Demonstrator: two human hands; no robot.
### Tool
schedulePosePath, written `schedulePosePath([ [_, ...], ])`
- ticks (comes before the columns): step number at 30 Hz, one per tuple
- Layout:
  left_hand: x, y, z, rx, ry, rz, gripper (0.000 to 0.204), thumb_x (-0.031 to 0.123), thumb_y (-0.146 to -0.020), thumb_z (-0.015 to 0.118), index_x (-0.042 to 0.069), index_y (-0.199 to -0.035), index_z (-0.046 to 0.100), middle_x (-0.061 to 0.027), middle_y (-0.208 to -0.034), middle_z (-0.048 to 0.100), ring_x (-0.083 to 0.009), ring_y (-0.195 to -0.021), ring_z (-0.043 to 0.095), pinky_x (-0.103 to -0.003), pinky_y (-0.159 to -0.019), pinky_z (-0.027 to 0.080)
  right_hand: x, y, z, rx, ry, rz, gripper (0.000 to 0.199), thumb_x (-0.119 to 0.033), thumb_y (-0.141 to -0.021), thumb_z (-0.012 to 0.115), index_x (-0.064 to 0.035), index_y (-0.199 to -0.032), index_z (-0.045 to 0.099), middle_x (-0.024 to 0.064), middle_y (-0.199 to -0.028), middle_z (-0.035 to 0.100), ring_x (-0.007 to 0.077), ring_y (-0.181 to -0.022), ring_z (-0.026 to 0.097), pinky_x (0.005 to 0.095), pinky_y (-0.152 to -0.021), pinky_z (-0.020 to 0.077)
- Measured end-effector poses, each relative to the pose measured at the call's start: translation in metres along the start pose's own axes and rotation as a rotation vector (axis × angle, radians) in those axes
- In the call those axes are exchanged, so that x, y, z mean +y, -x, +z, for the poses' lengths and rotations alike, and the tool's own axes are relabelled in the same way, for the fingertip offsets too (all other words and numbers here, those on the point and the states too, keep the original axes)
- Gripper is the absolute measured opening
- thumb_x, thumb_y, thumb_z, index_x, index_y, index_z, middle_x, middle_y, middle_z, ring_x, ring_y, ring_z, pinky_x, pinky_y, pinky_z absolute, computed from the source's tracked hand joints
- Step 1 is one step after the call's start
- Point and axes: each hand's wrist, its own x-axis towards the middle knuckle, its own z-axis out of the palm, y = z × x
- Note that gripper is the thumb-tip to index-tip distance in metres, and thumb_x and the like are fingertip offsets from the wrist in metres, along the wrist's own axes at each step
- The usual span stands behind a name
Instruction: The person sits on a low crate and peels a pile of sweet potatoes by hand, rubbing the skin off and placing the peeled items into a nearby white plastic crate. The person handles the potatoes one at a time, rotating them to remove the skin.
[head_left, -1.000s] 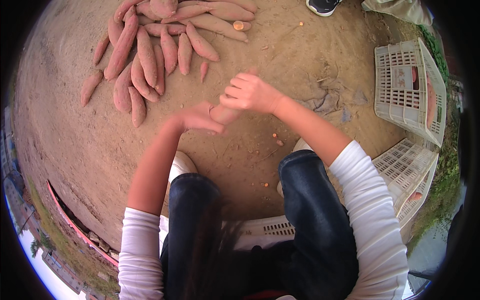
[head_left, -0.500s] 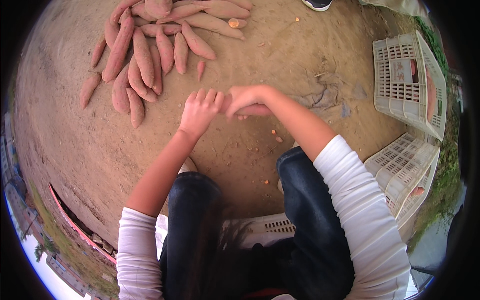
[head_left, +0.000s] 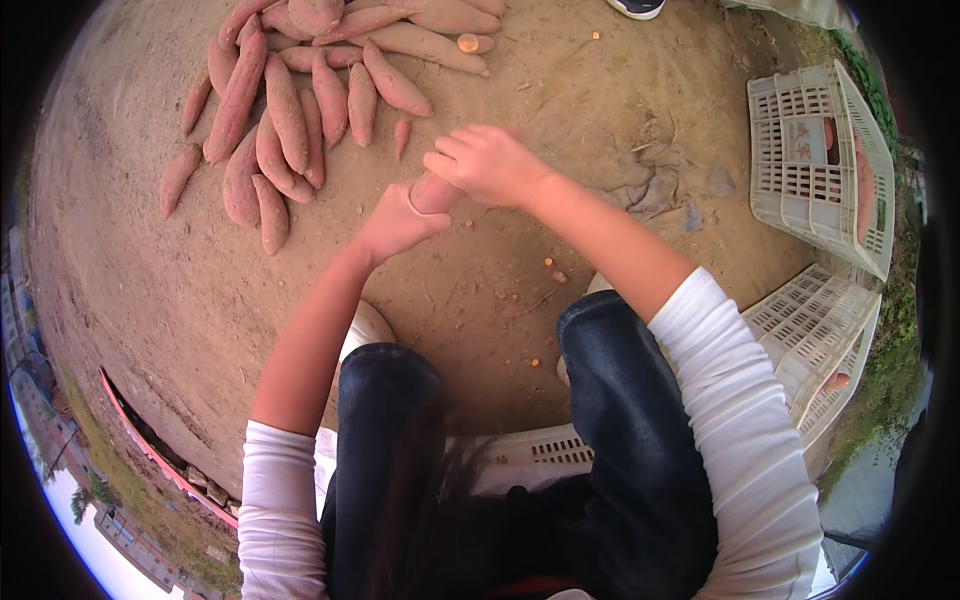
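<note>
Between my two hands is a reddish sweet potato [head_left: 436,194], held above the dirt ground in front of my knees. My left hand [head_left: 397,220] is wrapped round its lower left part, thumb along the near side. My right hand [head_left: 490,165] closes over its upper right part, and the fingers cover most of that end. Just beyond my hands lies a small thin sweet potato [head_left: 402,138]. A heap of sweet potatoes [head_left: 288,115] spreads over the ground at the far left, with one broken end [head_left: 468,43] showing orange.
Two pale plastic crates, one farther [head_left: 790,150] and one nearer [head_left: 800,320], stand tilted at the right with some sweet potatoes inside. A grey rag [head_left: 655,190] lies on the dirt. Orange bits [head_left: 549,262] are scattered near my feet. Another person's shoe [head_left: 640,8] shows at the top.
My right hand has swung up and away from me. The sweet potato has turned from nearly level to slanting, and my left hand has rotated with its thumb now showing.
</note>
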Motion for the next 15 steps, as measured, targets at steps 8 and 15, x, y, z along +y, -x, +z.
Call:
schedulePosePath([
  [8, -0.009, 0.008, 0.008, 0.434, -1.006, 0.553, 0.021, 0.008, -0.074, 0.068, 0.01, -0.093, 0.058, -0.0087, -0.088, 0.064, -0.0279, -0.087, 0.066, -0.04, -0.069, 0.055, 0.007, -0.001, -0.009, -0.809, -0.442, 0.244, 0.036, -0.025, -0.061, 0.081, -0.0043, -0.088, 0.068, 0.0158, -0.085, 0.072, 0.0343, -0.087, 0.07, 0.0458, -0.07, 0.0555],
  [15, 0.002, -0.004, 0.005, -0.07, -0.582, -0.07, 0.038, 0.024, -0.068, 0.078, 0.002, -0.096, 0.063, -0.0156, -0.08, 0.068, -0.0328, -0.077, 0.066, -0.042, -0.067, 0.051, -0.019, -0.001, 0.005, -0.308, 0.069, -0.158, 0.008, -0.014, -0.072, 0.071, -0.0122, -0.079, 0.066, 0.0052, -0.079, 0.073, 0.0218, -0.078, 0.072, 0.0356, -0.068, 0.0534],
])
